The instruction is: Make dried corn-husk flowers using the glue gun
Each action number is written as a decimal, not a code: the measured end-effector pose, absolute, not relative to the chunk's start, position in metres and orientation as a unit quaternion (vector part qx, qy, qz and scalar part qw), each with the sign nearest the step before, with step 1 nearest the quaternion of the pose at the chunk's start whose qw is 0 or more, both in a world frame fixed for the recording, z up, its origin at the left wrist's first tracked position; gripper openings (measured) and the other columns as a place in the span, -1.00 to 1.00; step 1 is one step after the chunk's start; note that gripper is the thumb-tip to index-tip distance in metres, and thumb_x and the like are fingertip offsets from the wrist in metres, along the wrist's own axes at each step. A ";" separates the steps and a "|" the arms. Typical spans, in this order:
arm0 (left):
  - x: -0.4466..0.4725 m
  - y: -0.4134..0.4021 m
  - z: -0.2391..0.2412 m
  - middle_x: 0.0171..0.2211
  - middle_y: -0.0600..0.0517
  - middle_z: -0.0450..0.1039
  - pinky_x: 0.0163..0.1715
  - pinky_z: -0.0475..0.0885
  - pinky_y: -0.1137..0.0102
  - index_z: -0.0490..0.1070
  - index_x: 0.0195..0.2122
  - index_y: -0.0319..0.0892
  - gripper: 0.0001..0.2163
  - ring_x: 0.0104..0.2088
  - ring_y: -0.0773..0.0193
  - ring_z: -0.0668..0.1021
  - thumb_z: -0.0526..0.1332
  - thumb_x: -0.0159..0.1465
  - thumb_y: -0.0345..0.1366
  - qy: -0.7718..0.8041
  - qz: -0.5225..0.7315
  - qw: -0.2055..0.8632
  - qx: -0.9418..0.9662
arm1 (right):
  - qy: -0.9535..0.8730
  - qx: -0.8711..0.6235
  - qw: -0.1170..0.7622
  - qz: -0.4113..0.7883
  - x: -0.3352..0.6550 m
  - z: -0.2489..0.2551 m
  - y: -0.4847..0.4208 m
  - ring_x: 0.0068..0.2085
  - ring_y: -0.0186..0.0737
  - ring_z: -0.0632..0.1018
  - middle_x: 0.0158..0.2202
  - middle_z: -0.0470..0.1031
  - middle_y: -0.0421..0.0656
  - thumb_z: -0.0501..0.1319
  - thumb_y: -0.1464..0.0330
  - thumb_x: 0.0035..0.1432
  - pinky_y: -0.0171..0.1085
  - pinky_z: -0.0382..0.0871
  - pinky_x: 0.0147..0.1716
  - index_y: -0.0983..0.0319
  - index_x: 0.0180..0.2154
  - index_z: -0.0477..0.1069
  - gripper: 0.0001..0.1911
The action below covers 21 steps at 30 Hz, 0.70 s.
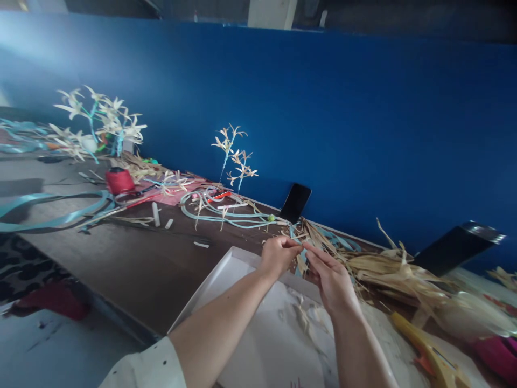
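Note:
My left hand [278, 256] and my right hand [331, 275] meet above the far edge of a shallow white box [202, 291]. Thumbs and fingertips of both are pinched together, almost touching. Whatever lies between them is thin and too small to name. Right behind the fingers are scraps of pale dried husk and a light blue strip [301, 264]. A few thin husk pieces [309, 318] lie inside the box, under my forearms.
A smartphone [296, 202] leans on the blue wall. Dried husks [396, 269], a dark tumbler [452, 248] and a yellow tool [424, 350] occupy the right. Husk flowers [232, 141], a light blue ribbon [60, 215] and a red spool-like object [120, 181] are leftward.

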State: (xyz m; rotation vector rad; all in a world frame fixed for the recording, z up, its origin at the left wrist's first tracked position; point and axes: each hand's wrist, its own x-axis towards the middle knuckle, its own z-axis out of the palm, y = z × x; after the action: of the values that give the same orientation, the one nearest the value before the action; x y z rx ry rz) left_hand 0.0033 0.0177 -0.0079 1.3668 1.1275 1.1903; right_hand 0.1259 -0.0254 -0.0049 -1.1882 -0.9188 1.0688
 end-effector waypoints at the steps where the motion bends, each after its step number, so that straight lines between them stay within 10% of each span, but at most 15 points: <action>1: 0.003 0.018 -0.008 -0.49 0.05 0.51 -0.45 0.30 0.50 0.51 -0.45 -0.21 -0.83 -0.44 0.34 0.50 0.27 0.01 -0.21 0.465 0.489 0.481 0.561 | -0.399 -0.514 0.603 0.461 0.126 -0.005 -0.025 -0.61 -0.45 0.11 -0.66 0.13 -0.33 0.38 0.22 -0.19 -0.39 0.00 -0.64 0.24 -0.16 0.52 -0.52; 21: 0.003 0.017 -0.012 -0.45 0.09 0.50 -0.45 0.27 0.50 0.48 -0.45 -0.14 -0.87 -0.42 0.34 0.49 0.24 0.07 -0.20 0.516 0.493 0.342 0.611 | -0.440 -0.546 0.573 0.424 0.120 0.000 -0.029 -0.60 -0.42 0.10 -0.64 0.17 -0.30 0.34 0.17 -0.14 -0.35 0.02 -0.61 0.19 -0.12 0.50 -0.51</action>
State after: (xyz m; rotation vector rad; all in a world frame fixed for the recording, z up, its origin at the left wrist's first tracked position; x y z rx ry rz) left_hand 0.0029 0.0169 -0.0116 1.5893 1.3414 1.2816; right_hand 0.1203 -0.0290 -0.0004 -1.2808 -1.0305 0.9947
